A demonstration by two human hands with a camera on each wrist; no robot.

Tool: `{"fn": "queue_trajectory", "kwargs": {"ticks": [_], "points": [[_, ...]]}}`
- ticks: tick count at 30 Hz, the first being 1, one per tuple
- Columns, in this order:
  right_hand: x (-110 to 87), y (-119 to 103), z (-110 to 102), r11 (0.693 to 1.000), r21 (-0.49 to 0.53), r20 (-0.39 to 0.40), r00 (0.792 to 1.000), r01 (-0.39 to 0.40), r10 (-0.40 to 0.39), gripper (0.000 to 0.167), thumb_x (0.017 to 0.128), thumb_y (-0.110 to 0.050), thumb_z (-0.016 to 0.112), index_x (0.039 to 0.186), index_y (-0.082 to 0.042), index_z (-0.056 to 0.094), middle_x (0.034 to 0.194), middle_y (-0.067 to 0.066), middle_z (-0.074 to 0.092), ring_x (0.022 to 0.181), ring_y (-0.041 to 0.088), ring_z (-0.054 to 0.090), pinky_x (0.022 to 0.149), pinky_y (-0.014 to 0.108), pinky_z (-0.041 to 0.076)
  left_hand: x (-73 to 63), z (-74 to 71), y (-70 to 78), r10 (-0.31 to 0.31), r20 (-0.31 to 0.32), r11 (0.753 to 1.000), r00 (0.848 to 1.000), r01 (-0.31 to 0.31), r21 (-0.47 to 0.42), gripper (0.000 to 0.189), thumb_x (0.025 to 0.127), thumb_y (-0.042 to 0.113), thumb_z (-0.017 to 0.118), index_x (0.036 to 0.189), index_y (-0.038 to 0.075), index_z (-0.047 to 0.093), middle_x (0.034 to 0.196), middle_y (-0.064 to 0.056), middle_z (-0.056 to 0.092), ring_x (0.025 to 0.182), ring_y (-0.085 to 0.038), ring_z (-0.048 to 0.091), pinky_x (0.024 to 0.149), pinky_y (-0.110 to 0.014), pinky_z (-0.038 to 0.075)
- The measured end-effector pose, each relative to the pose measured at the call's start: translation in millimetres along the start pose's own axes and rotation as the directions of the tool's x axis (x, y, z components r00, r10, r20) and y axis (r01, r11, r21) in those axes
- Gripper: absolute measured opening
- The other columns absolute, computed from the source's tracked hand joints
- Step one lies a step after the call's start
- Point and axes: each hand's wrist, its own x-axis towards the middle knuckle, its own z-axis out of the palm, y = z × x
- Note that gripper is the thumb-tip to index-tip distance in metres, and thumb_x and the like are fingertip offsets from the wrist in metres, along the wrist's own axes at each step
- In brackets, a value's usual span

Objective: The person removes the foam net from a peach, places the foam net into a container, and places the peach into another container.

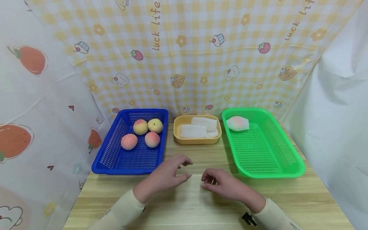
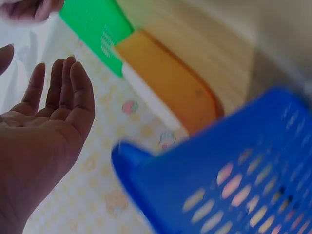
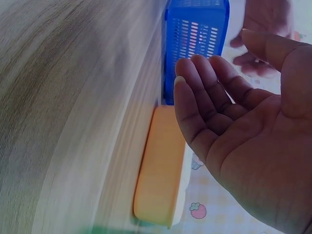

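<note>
My left hand (image 1: 168, 172) hovers above the table in front of the blue basket, its fingers loosely bent and nothing in them. Facing it, my right hand (image 1: 222, 185) hangs with relaxed, curved fingers, also holding nothing; the right wrist view shows its bare palm (image 3: 263, 131). Inside the blue basket (image 1: 129, 166) lie several peaches (image 1: 152, 139), pink and yellow. White foam net sleeves (image 1: 193, 131) fill the small yellow-orange tray (image 1: 196, 141) at the back middle. In the green basket (image 1: 270, 153), one peach in a foam net (image 1: 237, 123) sits at the far left corner.
A wooden table (image 1: 187, 204) carries the baskets and tray. Behind stands a yellow checked cloth (image 1: 184, 64), with pale cloth walls on the left (image 1: 57, 111) and right (image 1: 330, 127). The tray stands between the two baskets.
</note>
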Motion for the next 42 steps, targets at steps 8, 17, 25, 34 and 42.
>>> {"fn": "queue_trajectory", "kwargs": {"ticks": [8, 17, 25, 34, 42], "points": [[-1.1, 1, 0, 1.0, -0.015, -0.003, 1.0, 0.004, -0.004, 0.016, 0.106, -0.027, 0.077, 0.11, -0.012, 0.073, 0.094, -0.013, 0.07, 0.089, 0.007, 0.067, 0.081, 0.029, 0.059, -5.0, 22.9, -4.3, -0.046, 0.091, 0.996, 0.995, 0.053, -0.074, 0.025, 0.105, 0.029, 0.078, 0.128, 0.021, 0.071, 0.125, 0.004, 0.071, 0.116, -0.014, 0.067, 0.101, -0.038, 0.058], [-6.2, -8, -8, 1.0, -0.019, -0.037, 0.999, 0.014, -0.014, 0.013, 0.107, -0.023, 0.076, 0.11, -0.011, 0.072, 0.096, -0.011, 0.069, 0.091, 0.009, 0.066, 0.081, 0.03, 0.058, -5.1, 26.5, -5.2, -0.037, 0.131, 0.996, 0.991, 0.046, -0.071, 0.021, 0.106, 0.032, 0.078, 0.124, 0.022, 0.071, 0.12, 0.007, 0.071, 0.113, -0.01, 0.067, 0.1, -0.04, 0.059], [-9.3, -9, -12, 0.999, -0.031, -0.04, 0.999, 0.017, -0.018, 0.014, 0.108, -0.026, 0.075, 0.11, -0.012, 0.072, 0.096, -0.011, 0.07, 0.091, 0.008, 0.066, 0.08, 0.029, 0.057, -2.6, 27.3, -6.5, -0.04, 0.138, 0.997, 0.99, 0.049, -0.063, 0.021, 0.106, 0.032, 0.078, 0.124, 0.023, 0.072, 0.121, 0.006, 0.071, 0.112, -0.009, 0.067, 0.099, -0.035, 0.059], [-17.8, -12, -31, 0.994, -0.106, -0.145, 0.989, 0.017, -0.032, 0.017, 0.108, -0.031, 0.076, 0.12, -0.021, 0.07, 0.113, -0.01, 0.071, 0.1, 0.009, 0.068, 0.088, 0.04, 0.062, -0.2, 27.8, -3.8, -0.007, 0.156, 0.999, 0.988, 0.014, -0.049, 0.024, 0.105, 0.029, 0.079, 0.125, 0.018, 0.073, 0.119, 0.005, 0.072, 0.111, -0.004, 0.065, 0.099, -0.032, 0.058], [-26.5, -23, -60, 0.987, -0.135, -0.254, 0.96, 0.088, -0.12, 0.032, 0.107, -0.02, 0.077, 0.135, -0.014, 0.063, 0.127, 0.0, 0.067, 0.111, 0.018, 0.066, 0.09, 0.045, 0.061, -0.9, 26.9, -2.0, -0.014, 0.162, 0.998, 0.987, 0.022, -0.05, 0.019, 0.105, 0.028, 0.079, 0.122, 0.022, 0.073, 0.115, 0.012, 0.07, 0.109, -0.002, 0.065, 0.099, -0.03, 0.057]]}}
